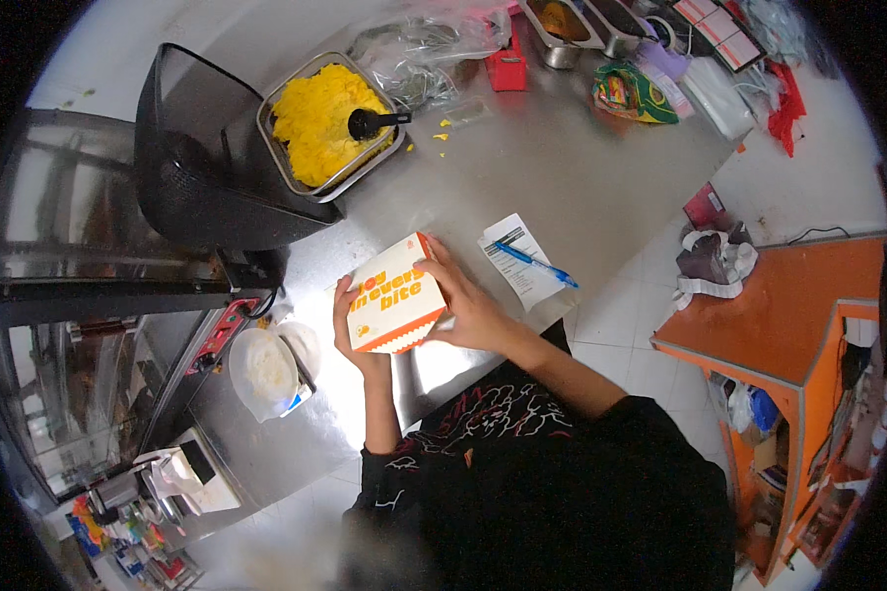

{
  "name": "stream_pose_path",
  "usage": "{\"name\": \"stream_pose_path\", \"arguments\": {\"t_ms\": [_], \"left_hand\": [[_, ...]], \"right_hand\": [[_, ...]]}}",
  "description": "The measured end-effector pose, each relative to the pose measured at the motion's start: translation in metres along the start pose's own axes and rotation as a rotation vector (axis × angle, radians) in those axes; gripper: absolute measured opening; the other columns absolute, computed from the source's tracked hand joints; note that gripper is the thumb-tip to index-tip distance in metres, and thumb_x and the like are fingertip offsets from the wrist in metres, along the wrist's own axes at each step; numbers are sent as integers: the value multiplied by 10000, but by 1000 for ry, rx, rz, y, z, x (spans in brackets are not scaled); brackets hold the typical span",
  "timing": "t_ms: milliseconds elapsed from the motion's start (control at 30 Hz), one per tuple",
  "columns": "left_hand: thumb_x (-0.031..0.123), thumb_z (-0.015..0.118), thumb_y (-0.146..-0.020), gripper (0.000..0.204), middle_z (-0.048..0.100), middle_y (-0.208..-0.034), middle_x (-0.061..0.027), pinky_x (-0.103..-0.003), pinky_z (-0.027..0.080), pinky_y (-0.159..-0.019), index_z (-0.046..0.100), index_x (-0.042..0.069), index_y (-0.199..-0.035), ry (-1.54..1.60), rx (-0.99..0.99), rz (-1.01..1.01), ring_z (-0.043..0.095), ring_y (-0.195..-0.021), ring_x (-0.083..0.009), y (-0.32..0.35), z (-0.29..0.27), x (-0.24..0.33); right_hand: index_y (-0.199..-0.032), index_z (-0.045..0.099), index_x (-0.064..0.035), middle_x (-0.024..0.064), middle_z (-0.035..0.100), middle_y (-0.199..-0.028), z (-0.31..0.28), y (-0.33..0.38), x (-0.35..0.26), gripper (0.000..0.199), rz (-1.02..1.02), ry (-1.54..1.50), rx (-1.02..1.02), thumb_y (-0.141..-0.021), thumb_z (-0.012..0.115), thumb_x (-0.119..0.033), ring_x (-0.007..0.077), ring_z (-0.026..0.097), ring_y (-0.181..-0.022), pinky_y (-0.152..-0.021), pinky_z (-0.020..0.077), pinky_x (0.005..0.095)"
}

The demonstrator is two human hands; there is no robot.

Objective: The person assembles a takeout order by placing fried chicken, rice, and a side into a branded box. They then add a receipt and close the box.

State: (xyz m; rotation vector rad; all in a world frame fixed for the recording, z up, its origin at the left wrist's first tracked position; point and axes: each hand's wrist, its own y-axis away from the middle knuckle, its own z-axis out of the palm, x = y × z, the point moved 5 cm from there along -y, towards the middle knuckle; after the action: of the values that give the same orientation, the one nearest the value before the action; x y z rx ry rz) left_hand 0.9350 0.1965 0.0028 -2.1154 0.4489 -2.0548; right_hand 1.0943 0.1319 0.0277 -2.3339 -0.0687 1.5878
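A white cardboard food box (394,295) with orange edges and orange lettering is held between my two hands over the steel table. My left hand (348,330) grips its left side, thumb near the top corner. My right hand (463,307) wraps round the right side, its fingers at the far corner and edge. The lid looks closed, so whatever is inside is hidden. Just right of my right hand, a printed paper slip (518,258) lies on the table with a blue pen (537,263) across it.
At the far left, a steel tray of yellow crumbly food (320,123) holds a black scoop (376,122), beside a black mesh bin (202,177). A white tub (263,372) sits at left. Plastic bags (414,54) and a green packet (633,94) lie farther back. An orange cabinet (769,305) stands right.
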Motion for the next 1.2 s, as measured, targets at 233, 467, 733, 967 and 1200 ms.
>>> {"name": "stream_pose_path", "arguments": {"t_ms": [233, 467, 733, 967, 1200], "left_hand": [[150, 644, -704, 482, 396, -1265, -153, -457, 218, -990, 427, 46, -1122, -630, -420, 337, 266, -1217, -385, 2, -18, 15], [211, 691, -599, 667, 309, -1340, -44, -624, 215, -888, 392, 102, -1185, -912, -704, 224, 204, -1250, -351, 19, 37, 54], [208, 682, -624, 615, 332, -1327, -58, -607, 248, -872, 431, 99, -1175, -827, -607, 238, 225, -1241, -364, 19, 47, 62], [213, 659, -674, 608, 308, -1334, -88, -544, 260, -919, 413, 124, -1222, -977, -658, 230, 207, -1227, -413, 27, 54, 64], [-62, 623, -608, 540, 438, -1238, -101, -422, 265, -997, 544, 122, -1110, -730, -802, 357, 296, -1206, -356, 18, 56, 62]], "right_hand": [[-1075, 528, -145, 157, 379, -1269, 9, 1, 13, 498, 7, 11, 129, -607, 640, -15, 321, 335, -1190, -1013, 221, 417], [-1140, 459, -97, 163, 367, -1261, -5, 5, 4, 557, -31, 85, 96, -627, 638, 23, 257, 346, -1196, -889, 396, 300], [-841, 457, -32, 77, 524, -831, 8, 60, 42, 318, 192, -251, 635, -613, 651, 76, 141, 543, -805, -688, 458, 266], [-923, 481, -57, 91, 542, -887, -14, 42, 44, 439, 184, -50, 243, -560, 726, -87, 234, 513, -891, -796, 394, 343], [-1250, 287, -89, 195, 323, -1236, -36, -8, 15, 985, -137, 224, -142, -459, 788, -395, 388, 269, -1120, -939, 215, 493]]}}
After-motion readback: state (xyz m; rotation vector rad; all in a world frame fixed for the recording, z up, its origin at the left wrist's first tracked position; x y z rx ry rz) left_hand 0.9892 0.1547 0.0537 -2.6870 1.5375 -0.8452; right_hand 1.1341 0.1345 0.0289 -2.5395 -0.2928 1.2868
